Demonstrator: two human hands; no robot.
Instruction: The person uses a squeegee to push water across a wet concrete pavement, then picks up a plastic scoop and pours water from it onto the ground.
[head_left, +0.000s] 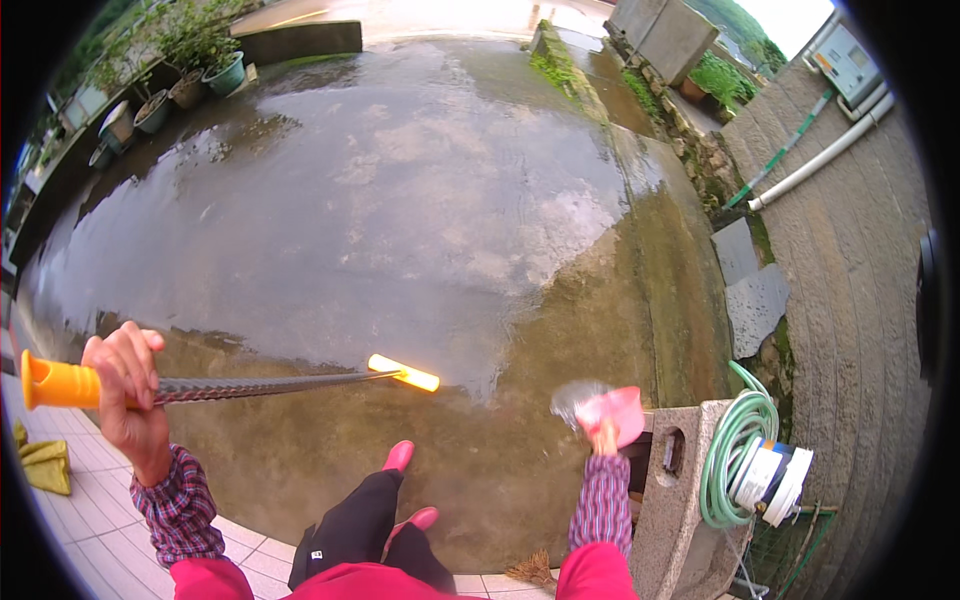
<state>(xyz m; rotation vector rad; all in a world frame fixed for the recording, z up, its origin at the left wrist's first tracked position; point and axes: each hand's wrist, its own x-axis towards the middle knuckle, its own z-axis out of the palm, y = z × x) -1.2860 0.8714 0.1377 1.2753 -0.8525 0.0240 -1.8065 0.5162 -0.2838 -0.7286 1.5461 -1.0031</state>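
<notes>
My left hand (131, 390) is closed around the dark patterned pole of a long-handled floor tool, just below its orange end grip (60, 381). The pole slants down to a yellow-orange crossbar head (420, 379) over the wet concrete floor (435, 225); whether it is a squeegee or a brush is unclear. Low on the right, my right hand (604, 437) grips a pink plastic scoop (630, 412), blurred by motion. A splash of clear water (576, 397) flies off the scoop's left side. Its handle is mostly hidden by my fingers.
Beside my right arm stands a stone sink (682, 495), with a coiled green hose (724, 465) and a white bucket (772, 480). A straw broom (534, 568) lies near tiled paving (105, 517). Potted plants (225, 73) line the left wall. Slabs (756, 307) lean at right.
</notes>
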